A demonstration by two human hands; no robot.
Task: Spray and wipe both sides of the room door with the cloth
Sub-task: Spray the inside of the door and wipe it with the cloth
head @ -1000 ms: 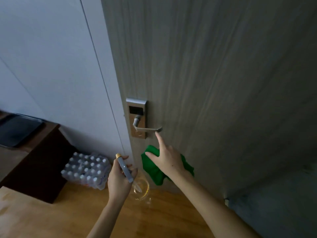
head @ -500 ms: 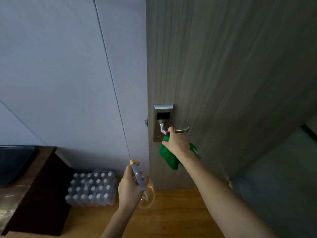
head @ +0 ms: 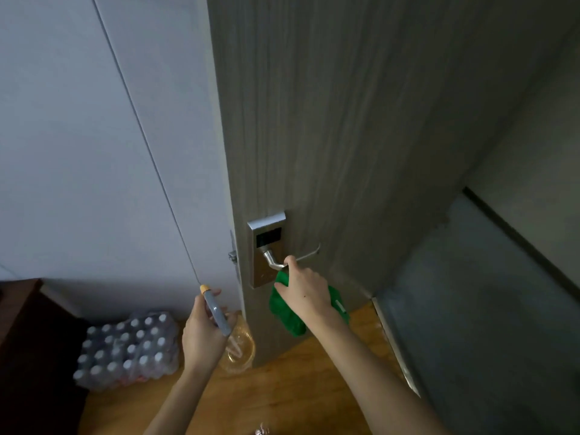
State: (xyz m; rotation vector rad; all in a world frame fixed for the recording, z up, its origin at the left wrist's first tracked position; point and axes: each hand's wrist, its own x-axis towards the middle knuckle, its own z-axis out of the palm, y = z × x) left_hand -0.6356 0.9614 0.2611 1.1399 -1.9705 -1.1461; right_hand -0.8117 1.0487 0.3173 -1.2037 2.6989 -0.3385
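Note:
The grey wood-grain room door [head: 361, 136] stands ajar, its latch edge facing me. A silver lock plate [head: 266, 249] with a lever handle [head: 301, 259] sits on it at mid height. My right hand [head: 304, 293] holds a green cloth [head: 285, 312] in its palm, and its forefinger hooks over the lever handle. My left hand [head: 204, 334] grips a spray bottle [head: 219, 321] with a grey head, an orange nozzle tip and a clear round body, held left of the door's edge.
A shrink-wrapped pack of water bottles [head: 125, 350] lies on the wooden floor [head: 282, 397] by the white wall [head: 94, 152]. A dark cabinet [head: 28, 340] stands at the far left. A metal threshold strip [head: 395, 346] and grey corridor floor [head: 486, 309] lie to the right.
My right hand rose with the cloth from below the handle and hooked a finger on the lever. The door's edge has swung toward me. The left hand keeps the bottle.

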